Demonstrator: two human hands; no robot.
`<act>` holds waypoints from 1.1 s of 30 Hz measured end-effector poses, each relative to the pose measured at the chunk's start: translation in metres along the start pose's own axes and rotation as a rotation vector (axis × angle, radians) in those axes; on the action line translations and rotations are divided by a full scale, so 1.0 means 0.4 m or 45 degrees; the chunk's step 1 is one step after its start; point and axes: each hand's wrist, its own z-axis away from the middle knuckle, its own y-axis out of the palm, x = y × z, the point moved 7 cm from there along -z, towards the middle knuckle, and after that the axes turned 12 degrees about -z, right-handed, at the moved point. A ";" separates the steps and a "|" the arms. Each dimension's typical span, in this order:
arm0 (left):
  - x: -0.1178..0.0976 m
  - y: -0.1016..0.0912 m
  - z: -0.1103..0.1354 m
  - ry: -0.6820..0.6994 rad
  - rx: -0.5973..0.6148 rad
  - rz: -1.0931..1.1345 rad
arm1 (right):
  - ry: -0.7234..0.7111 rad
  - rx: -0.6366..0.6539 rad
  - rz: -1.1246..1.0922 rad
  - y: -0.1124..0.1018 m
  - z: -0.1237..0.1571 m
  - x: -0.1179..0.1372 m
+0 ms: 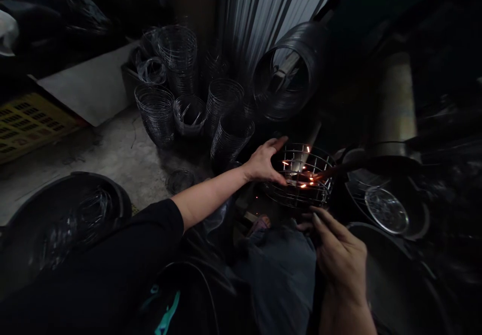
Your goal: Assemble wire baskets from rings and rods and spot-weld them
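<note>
Bare metal wire makes up the round, gridded cage (299,166) just right of the centre of the frame, and the left hand (263,163) is at its left edge. That hand is spread wide, thumb and fingers curved apart like a C, the tips reaching the wire; whether they press on it I cannot tell. The right hand (341,254), at the lower right, is below the cage, its fingers bent and thumb drawn in close to them; I cannot tell whether anything is pinched there.

Orange sparks (303,185) glow among the cage's wires, by the tip of a brownish bar (344,167) that comes in from the right. Beyond it, toward the right of the frame, a pale upright cylinder (397,99) stands over a round vessel with a shiny wire disc (386,209) in it. A dark tub (391,274) fills the lower right corner.

Under the hands, at the bottom centre, is blue-grey cloth (280,269) over the person's leg, with a foot (263,223) just above it. Above centre, a thick coil of wire (286,71) leans before a ribbed pale sheet (278,8). Left of the coil, several stacks of wire rings (154,111) stand close together on the grey floor (113,154). A yellow crate (30,124) sits at the far left, and a black basin (122,199) at the lower left holds a plastic-wrapped bundle (75,219).
</note>
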 end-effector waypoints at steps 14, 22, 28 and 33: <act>0.094 -0.001 0.169 -0.229 -0.050 0.557 | -0.495 0.644 0.441 0.135 0.154 0.198; -0.073 -0.053 0.265 0.084 0.000 -0.183 | -0.402 0.718 0.690 0.208 0.090 0.167; -0.085 -0.026 0.243 0.112 -0.049 -0.225 | -0.683 0.601 1.395 0.199 0.112 0.146; -0.086 -0.004 0.212 0.113 -0.059 -0.159 | -0.952 0.450 1.067 0.160 0.100 0.157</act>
